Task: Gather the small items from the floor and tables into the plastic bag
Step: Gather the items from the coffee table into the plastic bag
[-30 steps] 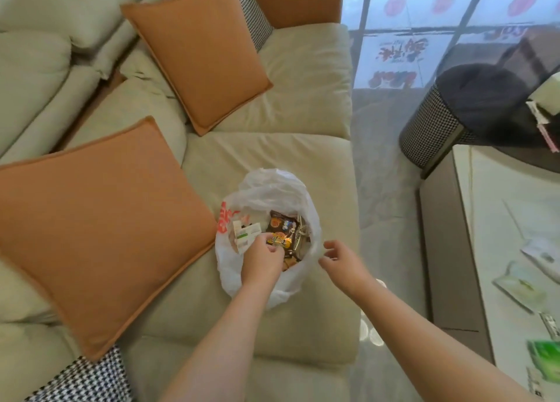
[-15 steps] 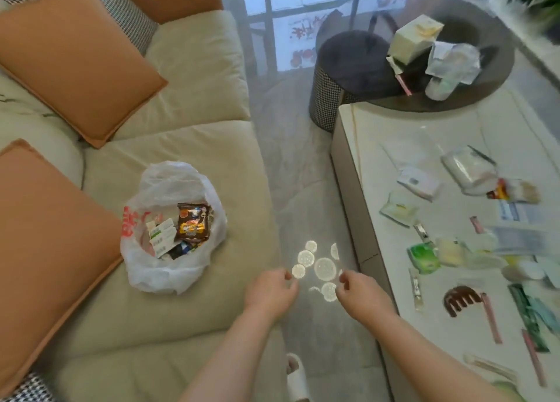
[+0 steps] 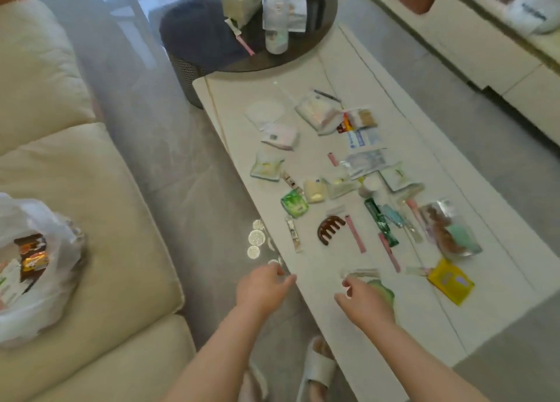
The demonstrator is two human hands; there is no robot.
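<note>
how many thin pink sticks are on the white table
4: one near the middle by the silver sachet, one right of the brown hair claw, one nearer the yellow packet, one farther right. Others may be hidden.

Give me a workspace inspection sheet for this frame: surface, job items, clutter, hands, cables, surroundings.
Surface: white coffee table, strewn with items.
Job's things: plastic bag open on sofa, part filled; brown hair claw, yellow packet, green sachet on the table.
Clutter: box and plastic cup on round dark table.
Grippers: left hand and right hand at the table's near edge, holding nothing visible.
Cables: nothing seen.
Surroundings: grey floor, white cabinet.
</note>
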